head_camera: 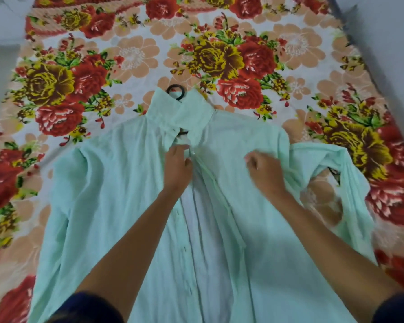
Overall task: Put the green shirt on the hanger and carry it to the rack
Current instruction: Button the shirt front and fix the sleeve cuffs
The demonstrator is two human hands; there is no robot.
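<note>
The pale green shirt lies front-up on the bed, collar away from me, its front open down the middle. A black hanger sits inside it; its hook pokes out above the collar and a dark end shows at the right sleeve opening. My left hand pinches the left front edge just below the collar. My right hand grips a fold of the right front panel near the shoulder. The rest of the hanger is hidden under the cloth.
A floral bedsheet with red and yellow roses covers the bed. Pale floor or wall shows at the left and right edges. The right sleeve is bunched up beside the shirt.
</note>
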